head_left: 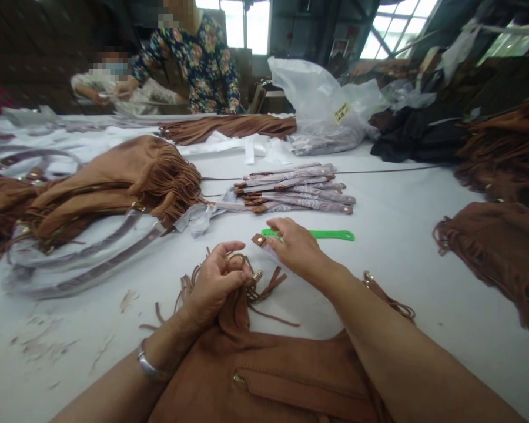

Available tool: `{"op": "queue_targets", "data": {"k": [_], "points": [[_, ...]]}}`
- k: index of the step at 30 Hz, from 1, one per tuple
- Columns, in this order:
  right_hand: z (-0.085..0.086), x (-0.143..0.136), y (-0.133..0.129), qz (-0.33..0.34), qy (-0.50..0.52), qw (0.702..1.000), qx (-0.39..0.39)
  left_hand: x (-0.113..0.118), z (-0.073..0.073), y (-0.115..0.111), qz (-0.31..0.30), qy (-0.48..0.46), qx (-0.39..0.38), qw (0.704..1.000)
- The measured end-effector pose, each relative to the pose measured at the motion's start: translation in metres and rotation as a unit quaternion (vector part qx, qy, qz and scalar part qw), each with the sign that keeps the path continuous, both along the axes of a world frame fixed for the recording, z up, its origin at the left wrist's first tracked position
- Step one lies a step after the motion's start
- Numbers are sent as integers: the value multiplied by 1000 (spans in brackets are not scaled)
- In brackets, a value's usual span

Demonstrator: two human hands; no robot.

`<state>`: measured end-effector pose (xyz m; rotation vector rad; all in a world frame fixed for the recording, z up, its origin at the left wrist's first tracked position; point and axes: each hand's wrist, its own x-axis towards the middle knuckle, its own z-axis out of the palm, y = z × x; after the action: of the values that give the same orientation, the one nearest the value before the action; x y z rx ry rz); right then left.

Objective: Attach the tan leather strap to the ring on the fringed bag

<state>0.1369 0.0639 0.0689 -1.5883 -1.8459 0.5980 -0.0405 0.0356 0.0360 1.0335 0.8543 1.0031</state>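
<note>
A brown suede fringed bag lies on the white table right in front of me. My left hand pinches the bag's upper corner, where a metal ring and fringe tassels sit. My right hand holds the end of a wrapped strap with a brown leather tip, close to that ring. A green plastic tool lies just beyond my right hand.
A stack of wrapped straps lies past the green tool. Piles of brown fringed bags sit at left and right. A clear plastic bag and dark fabric are at the back. Two people work at the far side.
</note>
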Motion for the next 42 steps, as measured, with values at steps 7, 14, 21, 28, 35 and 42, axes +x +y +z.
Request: {"op": "queue_targets", "data": {"k": [7, 14, 21, 28, 35, 42], "points": [[-4, -21, -12, 212, 234, 939, -136, -3, -4, -1, 7, 33, 22, 999], [-14, -24, -12, 168, 218, 948, -163, -8, -2, 2, -70, 84, 1, 994], [29, -20, -32, 181, -307, 931, 74, -3, 6, -3, -144, 60, -13, 988], [24, -7, -21, 212, -13, 969, -125, -4, 8, -5, -142, 82, -20, 986], [-3, -6, -12, 211, 300, 899, -238, -10, -2, 1, -153, 7, 17, 988], [-4, -20, -18, 186, 367, 888, -207, -7, -1, -2, -156, -70, -15, 985]]}}
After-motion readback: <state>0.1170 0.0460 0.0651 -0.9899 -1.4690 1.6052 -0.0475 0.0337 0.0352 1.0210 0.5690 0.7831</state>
